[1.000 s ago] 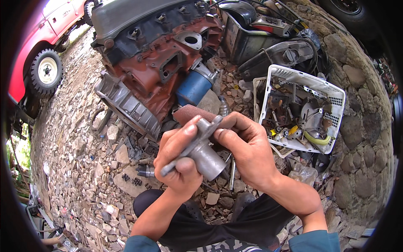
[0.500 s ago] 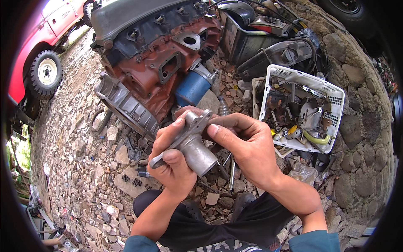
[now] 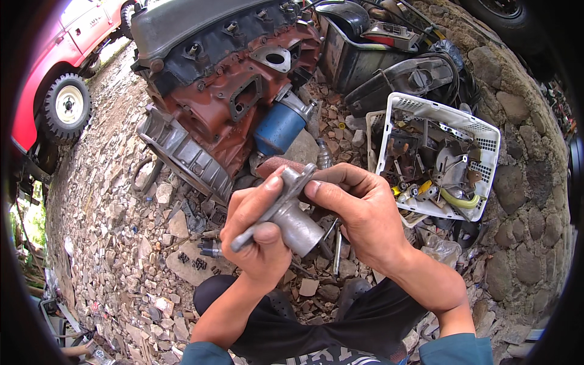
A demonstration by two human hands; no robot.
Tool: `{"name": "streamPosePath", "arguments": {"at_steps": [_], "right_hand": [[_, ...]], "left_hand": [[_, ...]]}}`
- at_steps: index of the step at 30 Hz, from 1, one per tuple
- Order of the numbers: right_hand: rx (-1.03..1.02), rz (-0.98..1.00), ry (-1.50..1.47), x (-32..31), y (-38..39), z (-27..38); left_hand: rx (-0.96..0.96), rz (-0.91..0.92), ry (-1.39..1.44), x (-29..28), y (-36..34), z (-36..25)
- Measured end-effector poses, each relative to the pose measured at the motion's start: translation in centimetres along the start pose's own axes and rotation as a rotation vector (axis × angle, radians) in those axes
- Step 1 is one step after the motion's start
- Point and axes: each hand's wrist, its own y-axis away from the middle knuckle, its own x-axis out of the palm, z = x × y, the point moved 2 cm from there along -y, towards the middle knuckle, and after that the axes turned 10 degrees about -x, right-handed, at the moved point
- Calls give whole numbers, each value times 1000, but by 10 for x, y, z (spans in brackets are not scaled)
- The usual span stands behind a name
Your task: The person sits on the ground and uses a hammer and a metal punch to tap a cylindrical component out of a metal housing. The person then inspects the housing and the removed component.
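A grey cast-metal flanged housing (image 3: pixel 296 226) with a short round neck is tilted in front of me. My left hand (image 3: pixel 258 234) is closed around it, thumb on the near side and fingers along the flange. My right hand (image 3: pixel 365 210) pinches at the flange's upper end, its thumb near the rim and its fingers partly hidden behind. A reddish-brown sheet that looks like sandpaper (image 3: pixel 277 165) pokes out behind the flange, between the part and my right fingers. How much of it lies against the flange face is hidden.
A red-brown engine block (image 3: pixel 210 112) with a blue oil filter (image 3: pixel 280 131) stands ahead. To the right, a white plastic basket (image 3: pixel 486 164) holds metal parts and tools. A black bin (image 3: pixel 337 67) sits beyond it, beside a stone wall (image 3: pixel 514 176). Small black bolts (image 3: pixel 193 261) lie on a flat stone.
The housing and my left hand have shifted slightly right and down, and the housing has turned a little. More of the reddish-brown sheet shows behind the flange. My right hand has barely moved.
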Motion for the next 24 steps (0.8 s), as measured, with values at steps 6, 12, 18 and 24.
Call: {"name": "streamPosePath", "arguments": {"at_steps": [6,12,18,24], "right_hand": [[53,-40,-64,-2,0,-5],[-3,-54,19,1,-3,-7],[-123,-18,176,-4,-4,-1],[-325,-19,225,-4,-4,6]], "left_hand": [[8,-17,-14,6,2,4],[-95,-20,-13,9,3,2],[-530,-23,201,15,-4,-7],[-720,-26,335,12,-8,-10]]}}
